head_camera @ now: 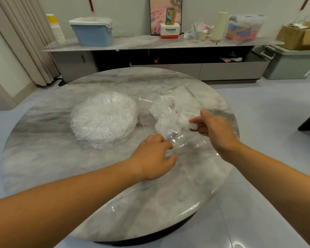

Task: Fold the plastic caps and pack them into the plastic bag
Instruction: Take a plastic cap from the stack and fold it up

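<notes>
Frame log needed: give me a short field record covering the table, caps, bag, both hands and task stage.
surface: round marble table
loose caps: stack on the table, left of the bag
bag: clear, lying right of the stack, folded caps inside
left hand: grips the bag's near end
right hand: pinches a folded cap at the bag
stage: packing under way; stack not yet packed

Clear plastic caps (pixel 104 119), clear plastic bag (pixel 175 111), grey-white marbled table (pixel 61 158), blue bin (pixel 94 34).
</notes>
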Demonstrator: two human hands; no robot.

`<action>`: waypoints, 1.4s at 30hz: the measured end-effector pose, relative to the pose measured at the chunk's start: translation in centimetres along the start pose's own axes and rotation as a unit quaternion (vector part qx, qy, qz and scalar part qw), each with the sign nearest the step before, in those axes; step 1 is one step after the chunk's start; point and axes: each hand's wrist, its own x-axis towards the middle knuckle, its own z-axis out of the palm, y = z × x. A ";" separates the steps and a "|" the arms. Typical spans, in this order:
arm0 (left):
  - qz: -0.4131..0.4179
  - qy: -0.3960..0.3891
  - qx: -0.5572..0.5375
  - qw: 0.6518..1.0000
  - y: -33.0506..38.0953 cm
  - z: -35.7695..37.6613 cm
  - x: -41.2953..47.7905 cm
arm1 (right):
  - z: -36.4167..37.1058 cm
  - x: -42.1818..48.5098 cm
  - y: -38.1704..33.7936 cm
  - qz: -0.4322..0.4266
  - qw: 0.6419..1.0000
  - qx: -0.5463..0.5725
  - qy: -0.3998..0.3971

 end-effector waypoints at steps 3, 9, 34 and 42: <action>0.027 -0.013 0.055 0.998 0.0 0.6 -0.2 | 0.3 -0.2 0.9 -0.017 0.999 -0.022 -0.036; 0.017 -0.079 0.087 0.993 -0.1 1.2 -0.7 | 0.5 -0.6 2.5 0.031 0.993 -0.084 -0.076; 0.029 -0.095 0.149 0.984 -0.2 2.3 -2.6 | 2.5 -0.2 0.6 0.288 0.927 0.232 -0.057; 0.022 -0.150 0.160 0.975 -1.2 2.8 -3.3 | 4.3 1.3 0.5 0.305 0.862 0.400 0.066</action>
